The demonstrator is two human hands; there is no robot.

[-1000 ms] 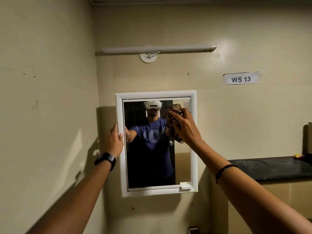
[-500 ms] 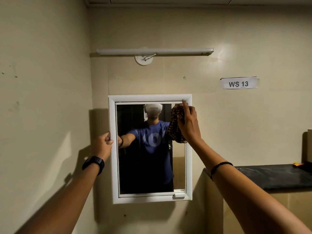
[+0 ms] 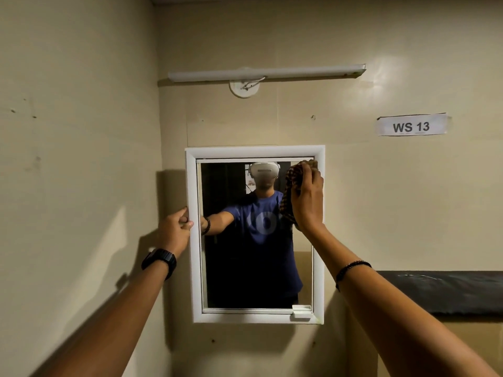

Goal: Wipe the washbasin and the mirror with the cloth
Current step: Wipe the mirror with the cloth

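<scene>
The right hand (image 3: pixel 307 197) grips the cloth (image 3: pixel 289 198) (checked) on the mirror (image 3: pixel 258 268), upper right corner. The left hand (image 3: pixel 175 229) clasps its left frame edge.

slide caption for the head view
At the mirror: right hand holds checked cloth to top right corner, left hand grips frame.

Dim, warm yellowish indoor light. A soft glare patch sits on the wall (image 3: pixel 386 85) at upper right. The mirror (image 3: pixel 255 262) throws a dark shadow leftward. Wide-angle edges bend; focus is sharp.
</scene>
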